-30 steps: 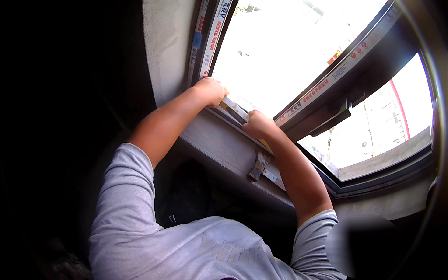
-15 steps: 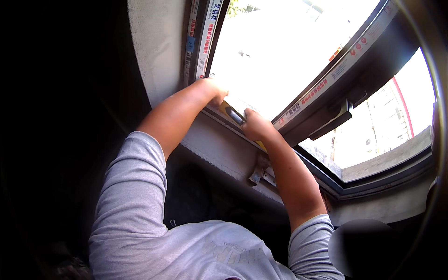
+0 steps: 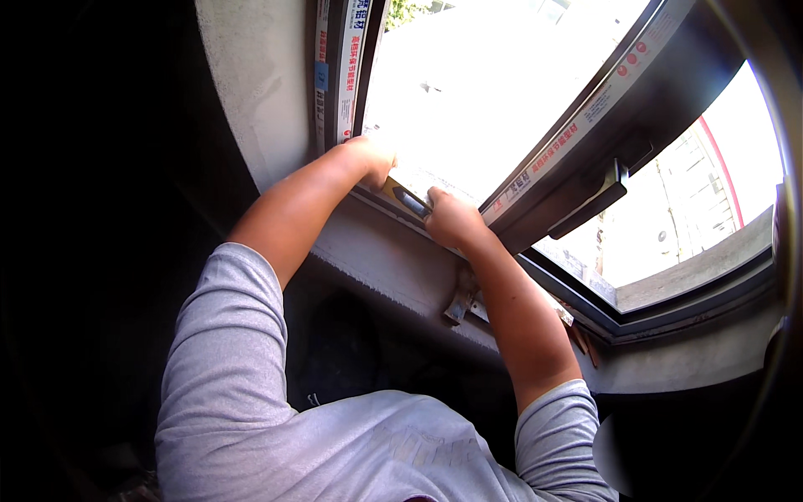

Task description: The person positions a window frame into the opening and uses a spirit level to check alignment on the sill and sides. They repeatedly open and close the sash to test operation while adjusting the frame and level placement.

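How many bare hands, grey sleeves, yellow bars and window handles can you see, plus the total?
Bare hands: 2
Grey sleeves: 2
Yellow bar: 1
Window handle: 1
Total: 6

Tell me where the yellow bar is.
In the head view, the yellow bar is just above centre, between the left grip and right grip, left of the black window handle.
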### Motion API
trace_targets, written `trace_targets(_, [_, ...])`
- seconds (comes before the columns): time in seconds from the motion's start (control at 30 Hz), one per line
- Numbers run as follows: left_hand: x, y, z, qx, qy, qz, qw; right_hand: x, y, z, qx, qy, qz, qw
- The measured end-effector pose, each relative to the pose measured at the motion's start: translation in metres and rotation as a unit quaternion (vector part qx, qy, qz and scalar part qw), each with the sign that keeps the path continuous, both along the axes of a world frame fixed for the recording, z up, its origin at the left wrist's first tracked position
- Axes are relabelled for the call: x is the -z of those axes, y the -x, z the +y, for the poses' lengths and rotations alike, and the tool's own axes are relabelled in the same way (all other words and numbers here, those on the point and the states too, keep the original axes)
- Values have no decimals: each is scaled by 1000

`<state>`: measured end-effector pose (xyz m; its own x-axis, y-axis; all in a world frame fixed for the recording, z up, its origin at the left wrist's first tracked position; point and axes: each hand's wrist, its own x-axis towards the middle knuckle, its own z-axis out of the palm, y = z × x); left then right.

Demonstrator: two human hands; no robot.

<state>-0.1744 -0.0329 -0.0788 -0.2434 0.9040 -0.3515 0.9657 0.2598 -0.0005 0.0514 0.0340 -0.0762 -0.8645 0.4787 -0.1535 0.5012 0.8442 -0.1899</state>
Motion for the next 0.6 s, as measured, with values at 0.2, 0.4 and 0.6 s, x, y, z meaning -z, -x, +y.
trace_targets(0.2, [-11, -7, -3, -6, -4, -23, 1000, 4, -6, -2, 26, -8, 7, 1000])
trace_targets(0.4, [3, 4, -2, 8, -32, -12, 999, 5, -7, -13, 52, -29, -9, 998])
trace_targets(0.6, [-2, 1, -2, 3, -17, -23, 1000, -6, -2, -17, 69, -23, -46, 996])
